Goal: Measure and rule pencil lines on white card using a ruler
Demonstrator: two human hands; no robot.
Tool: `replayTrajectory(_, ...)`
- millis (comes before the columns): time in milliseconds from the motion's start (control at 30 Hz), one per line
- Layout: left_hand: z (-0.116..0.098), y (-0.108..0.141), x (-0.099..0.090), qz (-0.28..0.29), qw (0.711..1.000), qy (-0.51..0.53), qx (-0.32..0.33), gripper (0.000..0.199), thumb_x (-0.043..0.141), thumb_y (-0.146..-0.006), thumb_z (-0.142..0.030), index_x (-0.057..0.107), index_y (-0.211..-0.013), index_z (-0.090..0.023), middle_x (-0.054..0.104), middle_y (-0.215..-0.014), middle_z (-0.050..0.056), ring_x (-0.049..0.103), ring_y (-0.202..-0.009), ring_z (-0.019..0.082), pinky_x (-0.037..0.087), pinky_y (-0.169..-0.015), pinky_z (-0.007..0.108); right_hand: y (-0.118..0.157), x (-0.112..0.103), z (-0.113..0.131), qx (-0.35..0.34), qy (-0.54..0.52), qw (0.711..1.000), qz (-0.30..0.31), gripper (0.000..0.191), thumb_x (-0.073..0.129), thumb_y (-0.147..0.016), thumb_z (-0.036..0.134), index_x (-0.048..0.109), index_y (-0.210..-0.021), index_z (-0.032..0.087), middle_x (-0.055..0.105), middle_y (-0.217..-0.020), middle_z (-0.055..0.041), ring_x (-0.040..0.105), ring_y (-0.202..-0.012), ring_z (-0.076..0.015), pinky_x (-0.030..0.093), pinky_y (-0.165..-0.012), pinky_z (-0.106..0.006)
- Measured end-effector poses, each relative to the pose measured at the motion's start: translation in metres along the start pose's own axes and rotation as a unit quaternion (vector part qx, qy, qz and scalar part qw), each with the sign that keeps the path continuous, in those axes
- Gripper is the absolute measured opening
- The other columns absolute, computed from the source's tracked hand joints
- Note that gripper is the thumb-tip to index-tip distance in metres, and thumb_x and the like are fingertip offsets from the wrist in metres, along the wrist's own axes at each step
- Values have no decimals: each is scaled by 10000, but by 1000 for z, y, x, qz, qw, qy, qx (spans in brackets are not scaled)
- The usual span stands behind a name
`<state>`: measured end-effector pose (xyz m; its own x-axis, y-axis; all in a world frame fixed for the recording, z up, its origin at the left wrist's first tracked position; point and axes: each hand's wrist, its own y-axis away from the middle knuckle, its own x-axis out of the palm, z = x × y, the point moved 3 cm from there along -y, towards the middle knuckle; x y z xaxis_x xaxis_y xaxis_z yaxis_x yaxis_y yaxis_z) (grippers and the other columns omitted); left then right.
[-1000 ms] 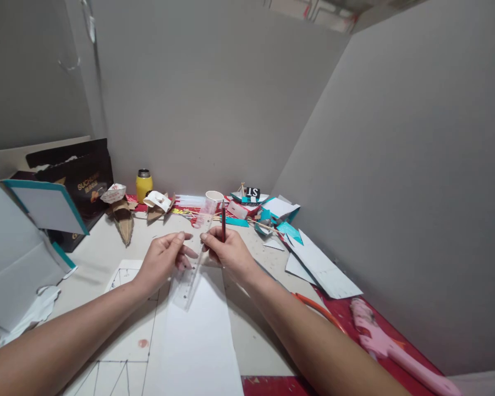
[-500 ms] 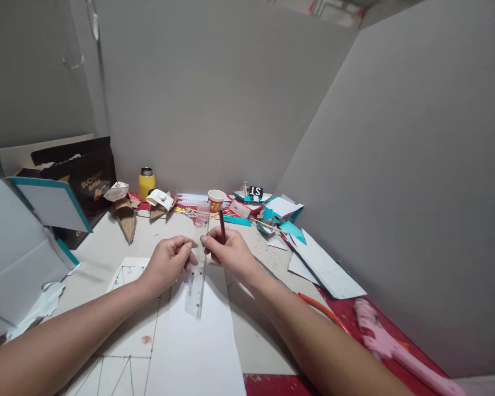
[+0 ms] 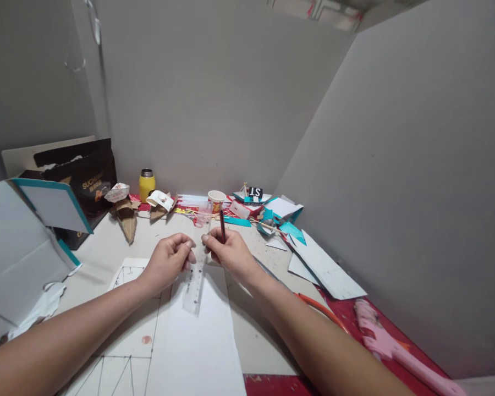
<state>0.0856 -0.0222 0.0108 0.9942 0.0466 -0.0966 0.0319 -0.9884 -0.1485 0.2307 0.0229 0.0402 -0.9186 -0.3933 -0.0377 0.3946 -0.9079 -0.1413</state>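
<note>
Right grip closed on one ruler, one pencil, left grip curled, hold unclear

Soft, dim light greys the wall; my right hand shadows the paper; the edges stretch my forearms wide.

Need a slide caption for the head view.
Right hand holding a clear ruler and dark pencil over white paper, left hand close alongside.

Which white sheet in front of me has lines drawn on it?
The left sheet, partly hidden by your left forearm: black lines cross it, while the right sheet looks blank.
</note>
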Motion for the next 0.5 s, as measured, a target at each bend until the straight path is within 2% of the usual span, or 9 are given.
replayTrajectory(267, 4, -5, -8, -49, 998, 45, -10, 294, 535, -948, -430, 600, -1026, -154, 613, -807, -12, 549, -571, 86, 485, -515, 238, 0, -2, 2, 11, -33, 999, -1, 341, 718, -662, 447, 497, -601, 195, 532, -490, 45, 341, -355, -47, 199, -346, -201)
replayTrajectory(500, 3, -5, -6, -51, 996, 68, -17, 248, 573, -935, -374, 597, -1047, -154, 627, -859, -1, 562, -594, 87, 491, -519, 233, -1, -2, 1, 20, -53, 998, 0, 354, 731, -646, 460, 500, -606, 194, 541, -488, 42, 331, -343, -45, 183, -338, -204)
